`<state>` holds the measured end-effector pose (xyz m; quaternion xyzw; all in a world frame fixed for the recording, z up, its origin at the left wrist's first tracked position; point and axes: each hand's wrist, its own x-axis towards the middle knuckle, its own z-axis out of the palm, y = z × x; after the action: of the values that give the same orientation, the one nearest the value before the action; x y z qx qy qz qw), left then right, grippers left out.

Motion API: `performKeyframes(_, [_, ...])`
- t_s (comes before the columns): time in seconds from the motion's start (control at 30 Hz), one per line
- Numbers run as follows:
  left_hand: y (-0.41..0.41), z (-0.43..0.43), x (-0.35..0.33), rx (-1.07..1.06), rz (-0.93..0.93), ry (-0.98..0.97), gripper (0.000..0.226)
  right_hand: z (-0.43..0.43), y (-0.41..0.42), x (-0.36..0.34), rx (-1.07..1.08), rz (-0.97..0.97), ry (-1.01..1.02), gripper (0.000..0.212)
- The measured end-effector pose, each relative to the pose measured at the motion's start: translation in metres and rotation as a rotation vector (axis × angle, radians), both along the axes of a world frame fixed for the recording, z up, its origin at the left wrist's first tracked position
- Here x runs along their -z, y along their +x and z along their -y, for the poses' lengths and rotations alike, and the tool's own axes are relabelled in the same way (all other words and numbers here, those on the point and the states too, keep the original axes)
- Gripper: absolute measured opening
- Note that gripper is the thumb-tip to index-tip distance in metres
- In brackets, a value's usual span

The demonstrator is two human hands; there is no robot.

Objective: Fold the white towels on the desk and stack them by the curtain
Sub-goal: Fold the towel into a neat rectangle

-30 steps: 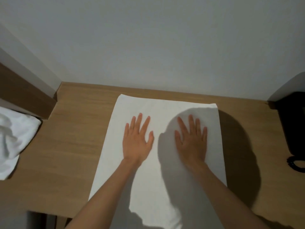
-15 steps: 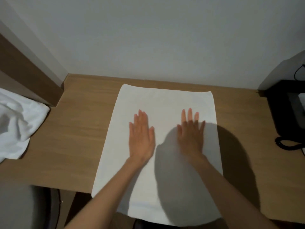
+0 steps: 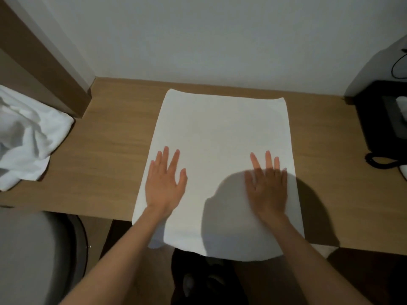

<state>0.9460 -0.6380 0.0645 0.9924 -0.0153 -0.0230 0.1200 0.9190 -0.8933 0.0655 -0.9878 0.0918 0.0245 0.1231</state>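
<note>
A white towel lies spread flat on the wooden desk, its near end hanging over the desk's front edge. My left hand presses flat on the towel near its left edge, fingers straight. My right hand presses flat near the right edge, fingers straight, and looks slightly blurred. A second white towel lies crumpled at the desk's left end.
A black telephone with a coiled cord sits at the desk's right end. A pale wall runs behind the desk. A brown wooden panel rises at the left. A grey round seat stands below the desk's front left.
Both hands have slid apart and toward me across the towel, from its middle out to its left and right sides. The view has tilted down, showing the towel's overhanging end.
</note>
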Motion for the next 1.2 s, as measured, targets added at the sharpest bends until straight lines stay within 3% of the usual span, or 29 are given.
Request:
performKeyframes(0.17, [-0.006,-0.019,0.000,-0.010,-0.031,-0.013,0.064,0.024,-0.011,-0.003,0.060,-0.015,-0.003,0.061])
performKeyframes(0.4, [-0.043,-0.021,-0.005,0.008,-0.047,-0.050,0.060,0.029,-0.041,-0.009,0.093,-0.271,0.029,0.066])
performKeyframes(0.67, [-0.086,0.019,-0.003,-0.046,-0.141,0.025,0.058,-0.032,-0.085,-0.004,0.058,-0.174,-0.126,0.060])
performKeyframes(0.83, [-0.072,0.011,-0.002,-0.023,-0.135,0.053,0.062,-0.022,-0.081,0.000,0.061,-0.123,-0.062,0.060])
performKeyframes(1.2, [-0.042,0.009,0.001,-0.030,-0.112,0.076,0.069,-0.007,-0.048,-0.002,0.022,-0.200,-0.070,0.063])
